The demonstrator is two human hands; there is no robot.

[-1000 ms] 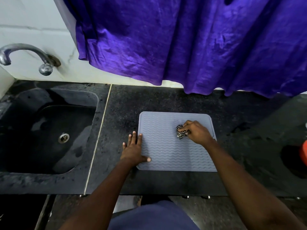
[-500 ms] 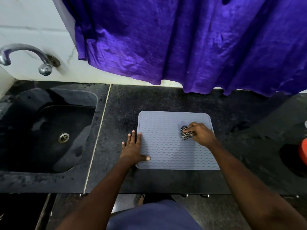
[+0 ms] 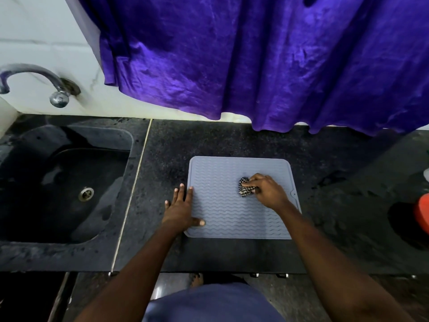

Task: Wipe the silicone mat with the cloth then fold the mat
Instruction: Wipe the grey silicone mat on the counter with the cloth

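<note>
Nearest to the person, the left hand (image 3: 180,209) lies flat with its fingers (image 3: 183,190) spread and released, pressing the left edge of the silicone mat (image 3: 222,212) onto the dark surface (image 3: 167,159). A little farther, the right hand (image 3: 267,190) has its fingers (image 3: 251,181) clenched around the bunched checkered cloth (image 3: 245,189), which touches the mat right of its middle. The mat lies fully open and flat, so I judge that the wiping is in progress and the folding is not yet begun. Behind, a purple curtain (image 3: 255,54) hangs.
</note>
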